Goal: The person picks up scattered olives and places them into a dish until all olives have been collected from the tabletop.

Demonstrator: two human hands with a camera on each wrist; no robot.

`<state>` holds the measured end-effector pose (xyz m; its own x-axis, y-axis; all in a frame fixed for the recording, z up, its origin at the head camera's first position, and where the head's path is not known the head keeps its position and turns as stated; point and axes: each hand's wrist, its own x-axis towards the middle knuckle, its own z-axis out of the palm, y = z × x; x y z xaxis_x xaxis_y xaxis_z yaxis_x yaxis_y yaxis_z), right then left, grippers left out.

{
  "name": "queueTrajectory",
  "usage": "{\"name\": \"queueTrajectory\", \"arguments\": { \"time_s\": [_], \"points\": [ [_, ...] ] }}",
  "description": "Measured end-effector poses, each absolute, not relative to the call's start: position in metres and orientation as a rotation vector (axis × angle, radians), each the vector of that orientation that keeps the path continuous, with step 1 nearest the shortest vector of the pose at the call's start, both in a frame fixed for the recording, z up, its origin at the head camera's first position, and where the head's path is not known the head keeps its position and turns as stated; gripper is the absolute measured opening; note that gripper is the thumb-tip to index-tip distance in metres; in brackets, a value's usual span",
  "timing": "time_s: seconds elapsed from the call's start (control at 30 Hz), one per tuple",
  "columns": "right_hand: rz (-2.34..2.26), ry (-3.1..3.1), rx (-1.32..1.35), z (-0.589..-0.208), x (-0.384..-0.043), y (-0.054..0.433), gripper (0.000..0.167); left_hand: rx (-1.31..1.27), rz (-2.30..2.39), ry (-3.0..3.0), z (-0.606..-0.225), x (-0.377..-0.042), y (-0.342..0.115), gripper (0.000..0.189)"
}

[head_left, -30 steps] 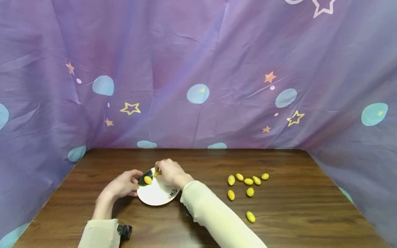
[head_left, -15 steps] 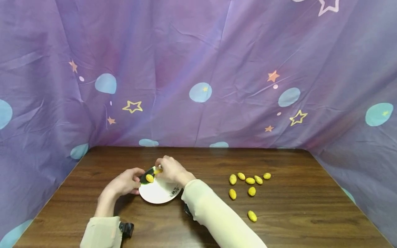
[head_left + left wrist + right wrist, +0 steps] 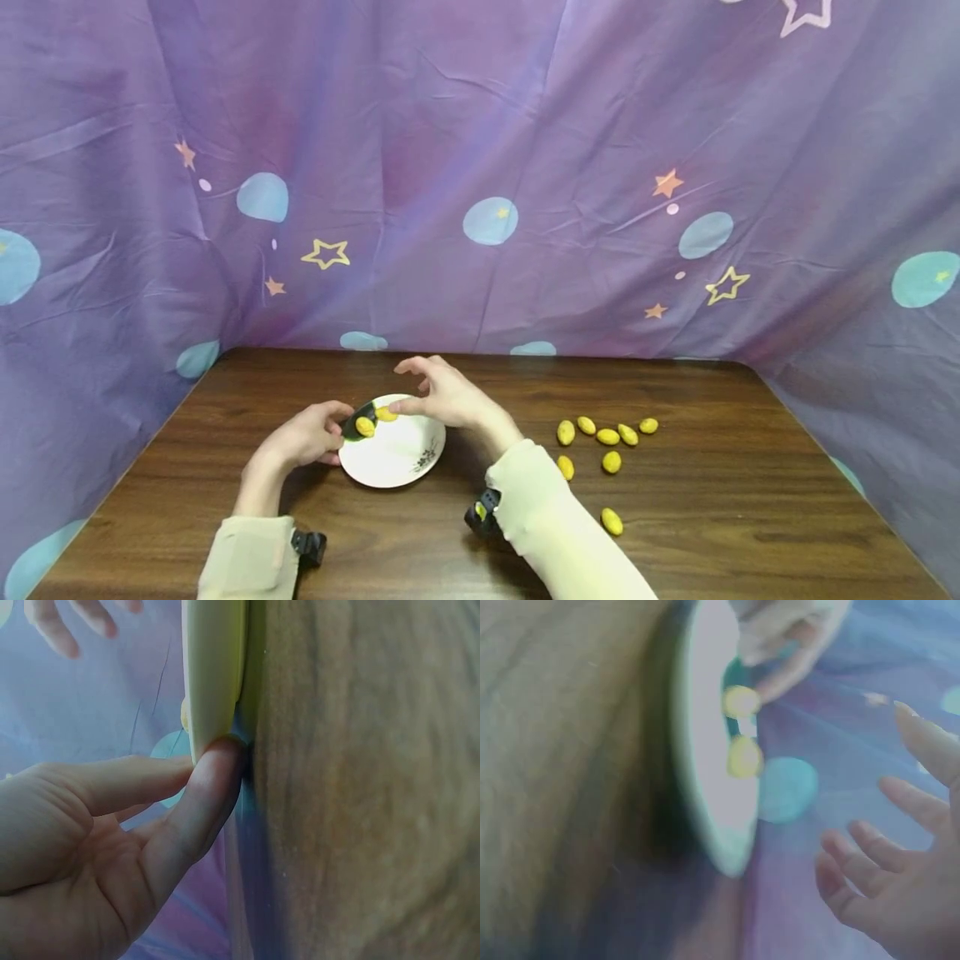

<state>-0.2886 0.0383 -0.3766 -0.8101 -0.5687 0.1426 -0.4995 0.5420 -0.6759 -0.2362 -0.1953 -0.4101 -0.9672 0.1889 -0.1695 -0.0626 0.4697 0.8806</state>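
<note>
A white plate [image 3: 393,462] with a small dark floral print lies on the table's left half. Two small yellow lemon-like ovals rest near its left side, one [image 3: 365,427] against a dark green patch [image 3: 356,425] and the other [image 3: 386,413] just beyond. My left hand [image 3: 303,437] pinches the plate's left rim; in the left wrist view thumb and finger meet at the plate [image 3: 214,675]. Over the plate's far right side is my right hand [image 3: 450,396], fingers spread. The right wrist view shows that hand [image 3: 900,877] holding nothing, apart from the plate.
Several more yellow ovals [image 3: 608,437] lie scattered on the brown wooden table [image 3: 712,500] to the right. One oval [image 3: 611,522] sits nearer the front. A purple patterned cloth [image 3: 420,125] hangs behind and beside the table.
My right hand has let go of the yellow oval, which now lies on the plate, and has opened and drawn back to the right. The left hand keeps its grip on the rim.
</note>
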Motion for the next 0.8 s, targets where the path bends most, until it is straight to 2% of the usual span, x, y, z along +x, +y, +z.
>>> {"name": "queueTrajectory", "arguments": {
  "time_s": [0.4, 0.8],
  "points": [
    [-1.332, 2.656, -0.892, -0.35, -0.277, 0.122, 0.049, 0.089, 1.498, 2.484, -0.41, -0.236, -0.197, 0.054],
    [-1.523, 2.613, -0.719, -0.351, -0.273, 0.234, 0.048, 0.073, 1.45, 2.524, -0.407, -0.236, -0.195, 0.052]
  ]
}}
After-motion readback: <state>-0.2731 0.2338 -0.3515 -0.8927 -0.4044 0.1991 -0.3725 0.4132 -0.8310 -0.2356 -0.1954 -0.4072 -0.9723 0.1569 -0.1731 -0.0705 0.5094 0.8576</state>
